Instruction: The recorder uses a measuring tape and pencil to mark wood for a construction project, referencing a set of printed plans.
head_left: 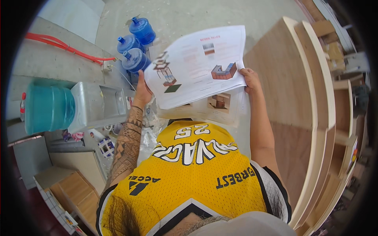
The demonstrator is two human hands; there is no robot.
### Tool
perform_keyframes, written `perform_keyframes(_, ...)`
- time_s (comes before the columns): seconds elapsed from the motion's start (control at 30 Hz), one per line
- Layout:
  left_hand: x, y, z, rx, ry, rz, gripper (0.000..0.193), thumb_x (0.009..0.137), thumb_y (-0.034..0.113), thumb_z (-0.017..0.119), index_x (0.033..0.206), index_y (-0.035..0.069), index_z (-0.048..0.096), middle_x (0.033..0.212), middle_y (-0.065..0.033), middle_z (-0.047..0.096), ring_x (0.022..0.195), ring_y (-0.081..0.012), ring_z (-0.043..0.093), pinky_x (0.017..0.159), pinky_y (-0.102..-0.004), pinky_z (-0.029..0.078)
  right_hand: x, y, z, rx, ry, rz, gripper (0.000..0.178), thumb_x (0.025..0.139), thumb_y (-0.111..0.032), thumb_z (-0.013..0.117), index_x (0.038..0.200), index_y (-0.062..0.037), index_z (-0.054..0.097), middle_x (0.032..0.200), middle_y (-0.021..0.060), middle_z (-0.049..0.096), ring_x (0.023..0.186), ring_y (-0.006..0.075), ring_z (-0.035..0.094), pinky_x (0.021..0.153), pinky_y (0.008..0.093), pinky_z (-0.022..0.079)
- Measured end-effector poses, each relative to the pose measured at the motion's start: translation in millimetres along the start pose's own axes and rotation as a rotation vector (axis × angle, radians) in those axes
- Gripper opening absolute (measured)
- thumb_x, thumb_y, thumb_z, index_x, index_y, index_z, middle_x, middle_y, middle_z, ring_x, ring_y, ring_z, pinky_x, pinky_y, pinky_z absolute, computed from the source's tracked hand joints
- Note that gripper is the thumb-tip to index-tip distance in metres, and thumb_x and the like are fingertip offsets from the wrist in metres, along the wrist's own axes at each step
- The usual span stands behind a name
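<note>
Several large white printed sheets (189, 67) are held up in front of my chest, with small colour pictures of built-in furniture and structures on them. My left hand (142, 93) grips their left edge, thumb along the side and its other fingers hidden. On the opposite edge, my right hand (251, 80) pinches the sheets near a corner. The top sheet bows upward and its left part is slightly blurred. Below it, a lower sheet (201, 108) shows more pictures, partly covered.
Three blue water jugs (134, 59) stand on the floor beyond my left hand. A teal jug (51, 109) sits on a water dispenser (98, 104) at the left, near a red hose (63, 47). Large plywood casework (291, 98) stands close on the right. Wooden cabinet parts (75, 190) are lower left.
</note>
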State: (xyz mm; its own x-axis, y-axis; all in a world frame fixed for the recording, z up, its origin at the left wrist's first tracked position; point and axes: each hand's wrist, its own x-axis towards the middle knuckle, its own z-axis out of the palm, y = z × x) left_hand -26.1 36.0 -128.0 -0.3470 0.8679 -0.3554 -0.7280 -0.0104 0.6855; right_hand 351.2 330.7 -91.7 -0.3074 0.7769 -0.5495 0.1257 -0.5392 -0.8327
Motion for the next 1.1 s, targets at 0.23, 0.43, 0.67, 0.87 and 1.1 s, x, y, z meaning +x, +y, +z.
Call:
perform_keyframes(0.23,-23,96,-3,0.359,0.284,0.106,0.043,0.100,0.032,0.071,0.127,-0.001,0.067,0.117,-0.0089,0.074,0.099,-0.0181,0.072,0.085,-0.0328,0.058,-37,-42,88,-0.141,-0.370,-0.192,0.051,0.092,-0.012,0.072,0.136,0.0057,0.055,0.116,0.0145,0.070,0.095,0.0228,0.073,0.083,0.0365,0.061)
perform_keyframes(0.43,-46,106,7,0.426,0.274,0.119,0.038,0.100,0.021,0.073,0.127,-0.004,0.065,0.116,-0.0125,0.074,0.098,-0.0198,0.073,0.086,-0.0338,0.059,-54,-14,77,0.117,-0.322,0.041,0.044,0.101,-0.028,0.069,0.132,0.0031,0.062,0.121,0.0120,0.071,0.102,0.0198,0.072,0.083,0.0343,0.061)
perform_keyframes(0.67,-38,107,26,0.459,0.251,0.097,0.041,0.100,0.025,0.073,0.126,-0.005,0.064,0.113,-0.0122,0.074,0.094,-0.0194,0.074,0.083,-0.0330,0.061,-45,-12,41,-0.098,-0.281,-0.149,0.032,0.098,-0.014,0.072,0.124,0.0033,0.064,0.117,0.0126,0.072,0.100,0.0171,0.072,0.083,0.0304,0.060)
perform_keyframes(0.87,-34,91,50,0.433,0.259,0.043,0.042,0.104,0.033,0.066,0.127,-0.002,0.065,0.112,-0.0104,0.075,0.095,-0.0181,0.073,0.083,-0.0324,0.060,-61,-5,18,0.131,-0.367,-0.207,0.035,0.098,-0.012,0.071,0.128,0.0026,0.060,0.119,0.0144,0.071,0.102,0.0179,0.072,0.086,0.0312,0.061)
perform_keyframes(1.1,-26,74,40,0.450,0.242,0.016,0.039,0.106,0.031,0.063,0.126,-0.002,0.066,0.111,-0.0100,0.075,0.092,-0.0171,0.073,0.081,-0.0309,0.059,-43,-5,17,0.020,-0.113,-0.169,0.028,0.100,-0.021,0.070,0.117,0.0018,0.067,0.103,0.0103,0.075,0.086,0.0157,0.072,0.078,0.0290,0.059)
